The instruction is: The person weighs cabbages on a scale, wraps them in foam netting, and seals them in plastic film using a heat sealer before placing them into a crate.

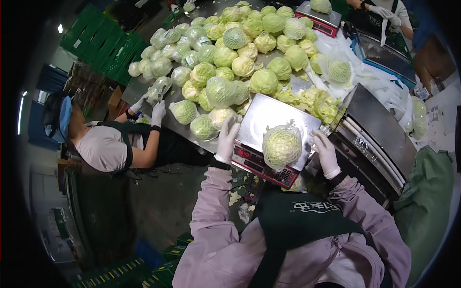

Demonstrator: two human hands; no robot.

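Note:
A cabbage in a white foam net (282,147) sits on the steel pan of a digital scale (254,115) with a red base and a lit red display. My left hand (227,140), in a white glove, is at the scale's left edge with its fingers stretched out. On the other side my right hand (325,152), also gloved, is beside the scale's right edge, fingers apart and slightly bent. Neither hand touches the cabbage on the pan. Close to my left hand lie a bare cabbage (222,116) and a wrapped cabbage (204,127).
A large pile of cabbages (225,57) covers the table beyond the scale. Loose leaves (321,103) and white foam nets (372,91) lie to the right, near a wrapping machine (377,139). A co-worker (108,144) handles a wrapped cabbage at left. Green crates (98,43) are stacked behind.

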